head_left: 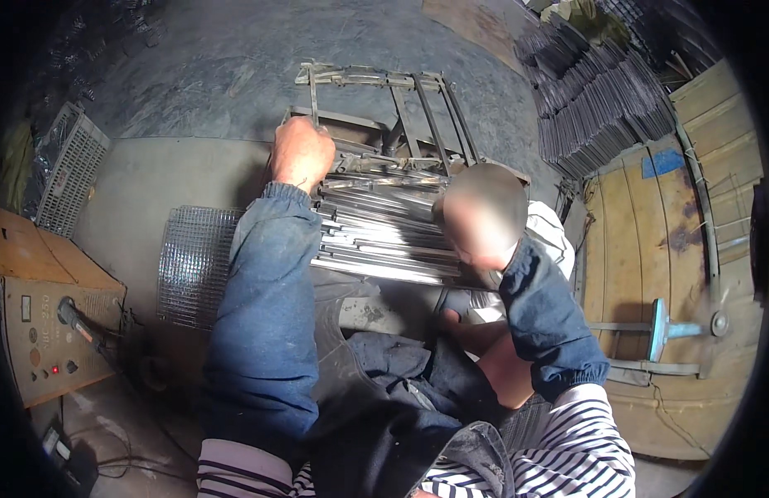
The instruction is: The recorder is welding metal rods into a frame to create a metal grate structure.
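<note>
A metal frame of thin bars [399, 116] stretches across the far side of the work area. My left hand [303, 153] is closed around the near end of one of its bars, at the frame's left side. Below the frame lies a pile of shiny metal strips [384, 232], side by side in front of me. My right hand [482, 212] is at the right end of these strips, next to the frame's near right corner. A round blur covers it, so its fingers and anything in them are hidden. Blue sleeve covers are on both forearms.
An orange machine [61, 307] with knobs and a cable stands at left. Wire mesh panels [194, 266] lie by my left arm, with a grey plastic crate [69, 170] beyond. Stacked metal pieces [604, 104] and yellowish panels [629, 224] with a blue T-shaped piece [662, 329] are at right.
</note>
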### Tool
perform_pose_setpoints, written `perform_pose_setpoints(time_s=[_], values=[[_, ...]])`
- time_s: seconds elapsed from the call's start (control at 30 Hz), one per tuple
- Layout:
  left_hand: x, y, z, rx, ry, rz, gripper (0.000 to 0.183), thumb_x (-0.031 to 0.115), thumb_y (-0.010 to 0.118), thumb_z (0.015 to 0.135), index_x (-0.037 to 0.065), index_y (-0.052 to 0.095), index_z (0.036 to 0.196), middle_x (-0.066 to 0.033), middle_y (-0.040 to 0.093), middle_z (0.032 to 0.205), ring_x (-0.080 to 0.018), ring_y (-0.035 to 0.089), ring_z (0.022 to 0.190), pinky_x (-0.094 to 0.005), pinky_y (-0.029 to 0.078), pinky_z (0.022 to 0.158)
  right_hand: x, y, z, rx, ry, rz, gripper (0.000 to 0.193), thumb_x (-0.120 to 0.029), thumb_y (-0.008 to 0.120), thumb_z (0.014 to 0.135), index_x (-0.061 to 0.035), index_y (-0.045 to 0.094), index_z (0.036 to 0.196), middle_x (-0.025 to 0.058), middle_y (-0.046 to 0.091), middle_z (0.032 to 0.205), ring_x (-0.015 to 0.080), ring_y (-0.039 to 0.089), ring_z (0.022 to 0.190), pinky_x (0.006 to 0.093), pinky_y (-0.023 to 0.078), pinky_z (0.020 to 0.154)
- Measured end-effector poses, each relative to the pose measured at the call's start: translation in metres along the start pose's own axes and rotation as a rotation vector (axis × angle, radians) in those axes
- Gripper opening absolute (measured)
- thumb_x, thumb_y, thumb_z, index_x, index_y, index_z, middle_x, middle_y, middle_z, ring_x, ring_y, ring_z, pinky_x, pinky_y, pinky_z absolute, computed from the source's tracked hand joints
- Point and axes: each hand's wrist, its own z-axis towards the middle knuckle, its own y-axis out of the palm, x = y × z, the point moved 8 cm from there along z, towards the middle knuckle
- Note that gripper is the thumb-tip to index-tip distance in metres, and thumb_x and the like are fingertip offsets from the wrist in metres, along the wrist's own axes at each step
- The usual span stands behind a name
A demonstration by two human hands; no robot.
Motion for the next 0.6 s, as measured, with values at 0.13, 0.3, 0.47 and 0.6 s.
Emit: perform_pose_setpoints(time_s=[0.13, 0.3, 0.47, 0.6], values=[[0.002, 0.001, 0.000, 0.010, 0.005, -0.011, 0.031, 0.020, 0.061, 0.090, -0.009, 0.070, 0.099, -0.0324, 0.068, 0.101, -0.0479, 0.066, 0.101, -0.0504, 0.053, 0.090, 0.004, -0.060, 0.055, 0.171, 0.004, 0.026, 0.032, -0.001, 0.071, 0.083, -0.0004, 0.061, 0.114, 0.0261, 0.068, 0.088, 0.0442, 0.069, 0.081, 0.0435, 0.056, 0.069], [-0.003, 0.002, 0.001, 0.031, 0.034, -0.012, 0.028, 0.018, 0.060, 0.091, -0.008, 0.070, 0.096, -0.0307, 0.069, 0.095, -0.0469, 0.067, 0.099, -0.0510, 0.052, 0.088, 0.072, -0.060, 0.134, 0.133, 0.142, -0.196, 0.030, -0.012, 0.068, 0.084, -0.0040, 0.072, 0.113, 0.0254, 0.070, 0.086, 0.0426, 0.069, 0.082, 0.0469, 0.057, 0.075], [-0.007, 0.001, 0.000, 0.022, 0.031, -0.005, 0.027, 0.018, 0.061, 0.091, -0.008, 0.070, 0.096, -0.0310, 0.069, 0.096, -0.0470, 0.067, 0.099, -0.0515, 0.052, 0.088, 0.069, -0.014, 0.177, 0.056, 0.106, -0.314, 0.024, -0.019, 0.067, 0.080, -0.0017, 0.074, 0.094, 0.0260, 0.070, 0.087, 0.0453, 0.069, 0.088, 0.0500, 0.058, 0.081], [-0.003, 0.004, 0.000, -0.007, 0.037, -0.014, 0.030, 0.018, 0.061, 0.089, -0.009, 0.071, 0.099, -0.0339, 0.068, 0.102, -0.0484, 0.067, 0.101, -0.0516, 0.054, 0.091, 0.083, -0.005, 0.181, 0.122, 0.173, -0.204, 0.026, -0.020, 0.070, 0.080, -0.0006, 0.073, 0.097, 0.0268, 0.070, 0.092, 0.0453, 0.068, 0.091, 0.0490, 0.057, 0.083]])
